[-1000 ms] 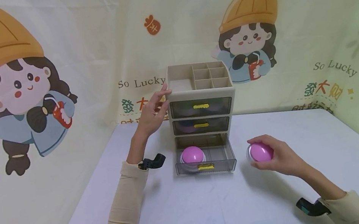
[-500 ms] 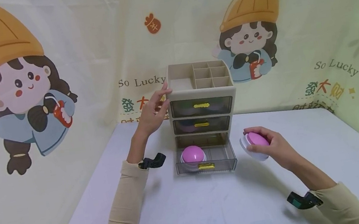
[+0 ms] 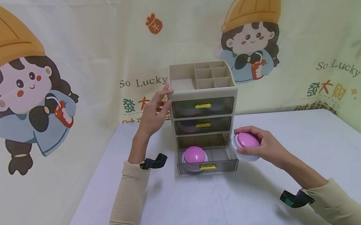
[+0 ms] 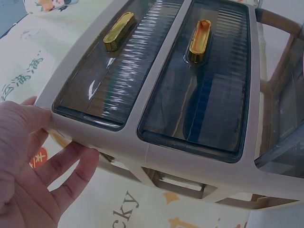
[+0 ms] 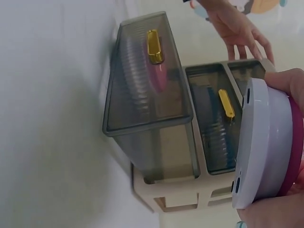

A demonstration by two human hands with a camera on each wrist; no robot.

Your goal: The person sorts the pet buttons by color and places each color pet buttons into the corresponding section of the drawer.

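Note:
My right hand [image 3: 268, 148] grips a round push button [image 3: 248, 140] with a pink dome and white base, thumb and fingers around its rim. It is tilted beside the open bottom drawer [image 3: 221, 166]; the right wrist view shows its white underside [image 5: 251, 147] edge-on. A second pink push button [image 3: 194, 154] sits in the left half of that clear grey drawer. My left hand [image 3: 153, 116] rests on the upper left corner of the beige drawer organizer [image 3: 198, 94], index finger along the top edge. The left wrist view shows its loosely bent fingers [image 4: 76, 166] against the side.
The organizer's upper drawer [image 3: 183, 110] and middle drawer [image 3: 182, 128] are closed, with gold handles. Its top has a divided tray [image 3: 183, 79]. A white table [image 3: 187, 211] lies beneath, with a printed cloth backdrop [image 3: 88, 44] behind.
My right hand has carried the push button leftward and slightly up, tilting it, to the right edge of the open drawer. My left hand stays at the organizer's corner.

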